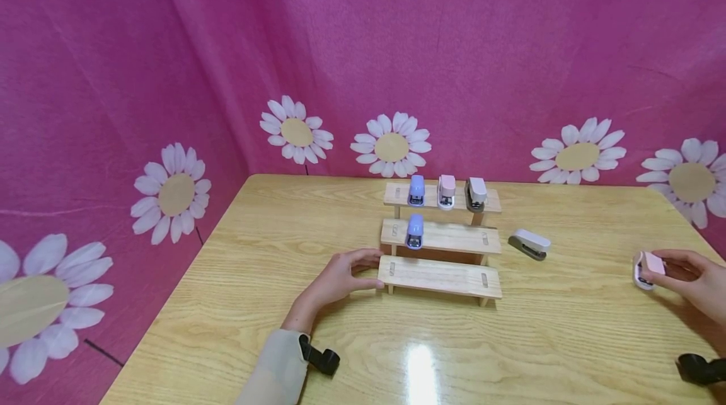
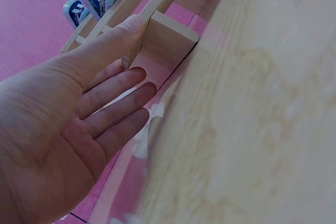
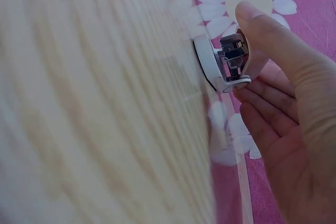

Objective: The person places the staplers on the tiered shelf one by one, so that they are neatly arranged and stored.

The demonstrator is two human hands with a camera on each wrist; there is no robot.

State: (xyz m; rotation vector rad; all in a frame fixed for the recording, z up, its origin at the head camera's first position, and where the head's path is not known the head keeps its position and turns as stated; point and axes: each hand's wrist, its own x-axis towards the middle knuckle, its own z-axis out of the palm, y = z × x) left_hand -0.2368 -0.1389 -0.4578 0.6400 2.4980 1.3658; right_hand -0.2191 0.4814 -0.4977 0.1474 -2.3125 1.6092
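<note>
Pale-wood rack (image 1: 439, 274) holds four pastel staplers (image 1: 417, 187); right of it, right grip (image 1: 699, 282) pinches pink-white stapler (image 1: 653, 264), grey-white stapler (image 1: 531, 242) unplaced; relaxed left grip (image 1: 338, 275) touches rack.

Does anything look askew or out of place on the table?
Only mildly: a white-and-grey stapler sits askew on the table, right of the wooden stand, while the four shelved staplers face roughly forward. I see no spill or damage.
</note>
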